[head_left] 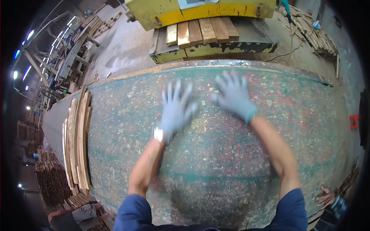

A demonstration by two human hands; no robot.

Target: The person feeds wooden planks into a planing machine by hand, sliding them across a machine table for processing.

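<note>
My left hand (175,109), in a light grey glove, is stretched out over the worn green tabletop (216,154) with its fingers spread. To its right, my right hand (234,94) wears a matching glove with a teal cuff, fingers spread too and a little blurred. Both palms face down and hold nothing. Beyond them, a row of wooden boards (208,30) lies on the bed of a yellow machine (204,13). A shiny band shows at my left wrist.
Long wooden strips (79,138) are stacked along the table's left edge. Another person's hand (325,197) rests at the right corner. Piled slats (314,30) lie at the back right, and stacked wood (50,177) stands on the left. A second person's arms show at bottom left.
</note>
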